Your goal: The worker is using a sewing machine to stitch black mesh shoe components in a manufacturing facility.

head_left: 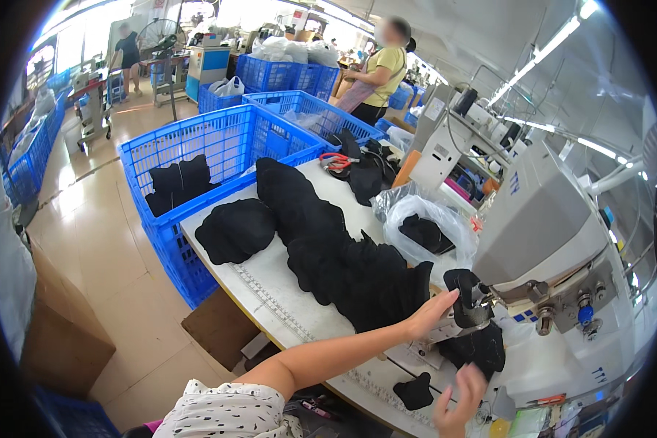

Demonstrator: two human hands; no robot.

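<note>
Big grey sewing machine (540, 219) over the white table (270, 281), a long pile of black fabric (328, 241) beside it. Left hand (429, 312), fingers flat and open, presses a black piece (466, 296) under the machine head. Right hand (460, 398) hovers loosely open near a small black scrap (415, 390).

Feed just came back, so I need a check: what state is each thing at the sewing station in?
Left hand: open, resting on the black fabric piece at the sewing machine.
Right hand: open, holding nothing.
Clear plastic bag: open, black pieces inside.
Blue crate: nearly empty, few black pieces.
</note>
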